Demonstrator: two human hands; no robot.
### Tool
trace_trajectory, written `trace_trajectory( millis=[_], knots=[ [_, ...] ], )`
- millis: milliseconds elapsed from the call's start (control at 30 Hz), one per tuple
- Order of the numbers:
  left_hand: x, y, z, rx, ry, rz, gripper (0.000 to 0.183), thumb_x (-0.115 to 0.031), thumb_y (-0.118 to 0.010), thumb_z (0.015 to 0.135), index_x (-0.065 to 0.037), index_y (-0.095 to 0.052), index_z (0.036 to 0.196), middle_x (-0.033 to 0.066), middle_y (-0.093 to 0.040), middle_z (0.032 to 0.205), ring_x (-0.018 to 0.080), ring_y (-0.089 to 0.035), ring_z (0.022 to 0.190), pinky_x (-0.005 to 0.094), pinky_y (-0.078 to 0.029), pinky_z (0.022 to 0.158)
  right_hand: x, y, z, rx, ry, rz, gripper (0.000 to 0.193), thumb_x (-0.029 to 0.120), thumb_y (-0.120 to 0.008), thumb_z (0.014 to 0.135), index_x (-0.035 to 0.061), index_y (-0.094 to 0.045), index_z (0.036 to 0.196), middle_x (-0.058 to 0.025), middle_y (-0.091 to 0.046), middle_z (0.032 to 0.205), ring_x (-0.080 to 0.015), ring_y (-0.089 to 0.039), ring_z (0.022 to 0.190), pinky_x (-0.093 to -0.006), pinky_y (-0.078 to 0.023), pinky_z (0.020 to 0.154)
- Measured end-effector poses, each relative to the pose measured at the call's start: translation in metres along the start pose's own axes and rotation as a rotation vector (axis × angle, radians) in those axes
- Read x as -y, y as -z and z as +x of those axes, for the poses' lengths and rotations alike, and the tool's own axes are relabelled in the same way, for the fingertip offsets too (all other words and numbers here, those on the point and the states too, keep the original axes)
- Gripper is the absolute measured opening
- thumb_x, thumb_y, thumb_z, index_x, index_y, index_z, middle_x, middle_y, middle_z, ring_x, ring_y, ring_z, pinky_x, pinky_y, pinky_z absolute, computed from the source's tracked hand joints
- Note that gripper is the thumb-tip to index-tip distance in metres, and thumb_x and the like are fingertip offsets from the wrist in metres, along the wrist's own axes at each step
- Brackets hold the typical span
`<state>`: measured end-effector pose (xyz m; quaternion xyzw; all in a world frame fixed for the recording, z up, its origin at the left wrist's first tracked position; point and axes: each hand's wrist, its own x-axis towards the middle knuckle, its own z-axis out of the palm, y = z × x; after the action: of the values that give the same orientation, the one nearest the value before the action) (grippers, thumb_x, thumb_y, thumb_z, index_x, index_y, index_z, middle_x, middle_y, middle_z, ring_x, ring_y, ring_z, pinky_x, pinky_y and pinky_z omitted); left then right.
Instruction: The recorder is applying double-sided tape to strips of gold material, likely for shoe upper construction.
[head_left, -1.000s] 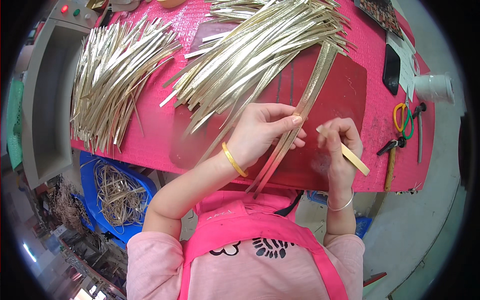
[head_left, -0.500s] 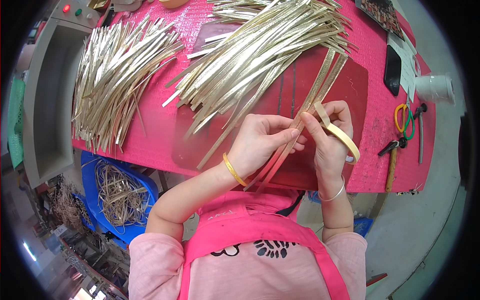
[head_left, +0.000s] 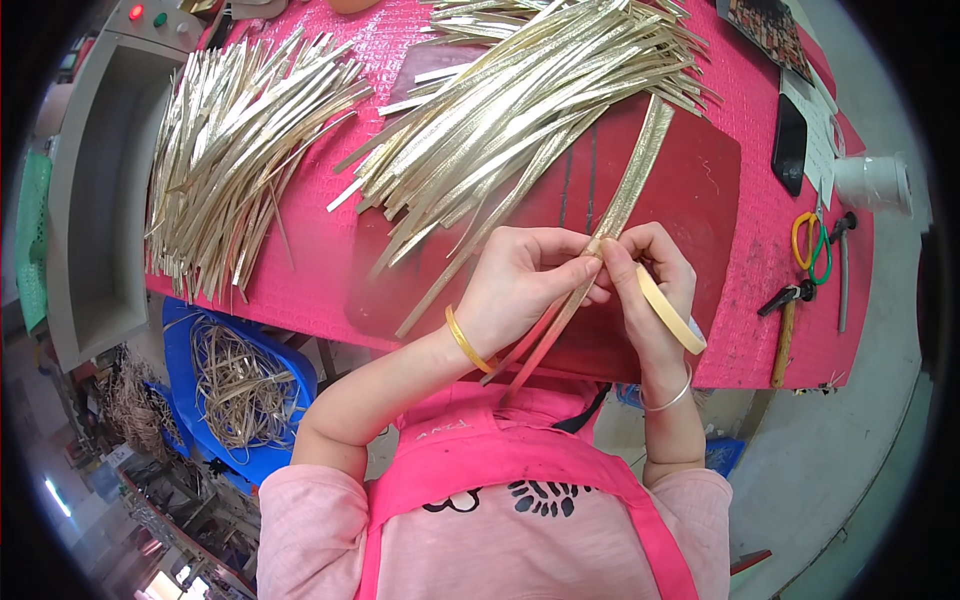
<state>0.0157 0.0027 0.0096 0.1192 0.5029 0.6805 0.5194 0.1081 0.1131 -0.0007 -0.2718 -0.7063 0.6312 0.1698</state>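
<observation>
My left hand (head_left: 535, 275) is closed, thumb and fingertips pinching narrow gold strips (head_left: 636, 165). Above the pinch the strips lie together; below it their reddish-looking ends spread apart toward my apron. Right beside it, my right hand (head_left: 655, 290) is closed too, its thumb and fingertips meeting at the same spot on the strips. A roll of cream masking tape (head_left: 670, 310) hangs in the right hand, against the palm side. Whether tape is stuck on the strips is hidden by my fingers. A big heap of gold strips (head_left: 510, 130) lies just beyond.
A dark red mat (head_left: 690, 190) covers part of the pink table (head_left: 330, 260). Another strip pile (head_left: 245, 160) lies left, beside a grey machine housing (head_left: 105, 190). Scissors (head_left: 812, 245), a hammer (head_left: 784, 335), a phone (head_left: 789, 145) and a white spool (head_left: 872, 185) lie right. A blue bin (head_left: 180, 350) holds tangled strips.
The strips' upper parts have come together from being split. My right hand has turned in toward the left fingertips, and the loose tape end that stood up is out of sight.
</observation>
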Motion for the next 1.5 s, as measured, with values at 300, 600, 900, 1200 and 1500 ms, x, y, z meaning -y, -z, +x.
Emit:
trace_trajectory(
  millis=[300,600,900,1200,1500],
  knots=[
    [0.004,0.002,-0.002,0.005,-0.072,-0.243,0.028,-0.013,-0.05,0.082,0.005,-0.049,0.103,0.0082,-0.057,0.072,0.0111,-0.055,0.056,0.0186,-0.045,0.052,-0.004,0.002,-0.01,-0.112,0.184,-0.157,0.017,0.014,-0.061,0.07,0.0026,-0.05,0.076,-0.0049,-0.052,0.07,-0.0114,-0.046,0.066,-0.0249,-0.038,0.061],
    [-0.017,0.003,-0.005,0.062,-0.174,-0.063,0.044,-0.003,-0.054,0.077,0.001,-0.035,0.116,0.0086,-0.056,0.077,0.0114,-0.054,0.067,0.0211,-0.045,0.064,-0.007,-0.01,0.001,0.074,0.321,0.421,0.012,0.001,-0.058,0.073,0.0022,-0.049,0.082,-0.0035,-0.05,0.08,-0.0095,-0.046,0.075,-0.0196,-0.036,0.067],
    [-0.016,0.012,0.005,0.262,0.053,-0.469,0.02,-0.009,-0.054,0.078,0.002,-0.05,0.095,0.0084,-0.057,0.075,0.0129,-0.056,0.059,0.0214,-0.047,0.052,-0.001,-0.012,-0.005,-0.006,0.486,0.012,0.023,0.005,-0.058,0.072,0.0054,-0.042,0.088,-0.0034,-0.044,0.079,-0.0114,-0.044,0.075,-0.0251,-0.037,0.071],
    [-0.022,0.007,-0.006,-0.019,-0.269,0.196,0.015,-0.007,-0.055,0.078,0.006,-0.058,0.084,0.0059,-0.057,0.075,0.0107,-0.054,0.065,0.0195,-0.044,0.063,-0.009,-0.017,0.004,-0.03,0.346,0.251,0.022,0.014,-0.059,0.074,0.0059,-0.042,0.085,-0.0028,-0.046,0.076,-0.0135,-0.044,0.074,-0.0306,-0.032,0.079],
    [-0.034,0.001,-0.021,-0.095,-0.04,0.095,0.014,-0.006,-0.053,0.079,0.006,-0.054,0.085,0.0084,-0.057,0.073,0.0106,-0.056,0.061,0.0208,-0.048,0.055,0.01,-0.012,0.006,0.097,0.533,-0.208,0.01,0.013,-0.055,0.075,0.0069,-0.052,0.067,-0.0037,-0.05,0.07,-0.0201,-0.046,0.074,-0.0383,-0.025,0.087]
  ],
)
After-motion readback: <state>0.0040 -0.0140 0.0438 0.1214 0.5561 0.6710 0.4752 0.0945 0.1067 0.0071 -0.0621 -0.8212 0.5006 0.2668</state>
